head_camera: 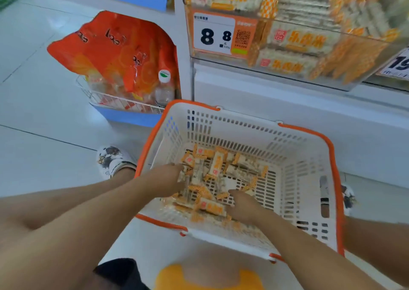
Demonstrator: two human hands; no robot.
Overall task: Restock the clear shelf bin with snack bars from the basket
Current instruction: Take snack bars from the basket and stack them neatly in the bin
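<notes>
A white shopping basket (294, 157) with orange rim and handles sits on the floor below the shelf. Several white-and-orange snack bars (215, 168) lie loose on its bottom. My left hand (168, 180) reaches into the pile from the left, its fingers buried among the bars. My right hand (243, 205) lies on the near side of the pile, fingers curled over bars. The clear shelf bin (321, 44) hangs above right, stacked with the same bars behind a price tag (213, 33) reading 8.8.
An orange snack bag (115, 50) and a water bottle (164, 88) stand in a wire rack (104, 98) on the left. The white shelf base (287, 104) runs behind the basket. Feet in patterned shoes (112, 159) flank the basket on the pale tiled floor.
</notes>
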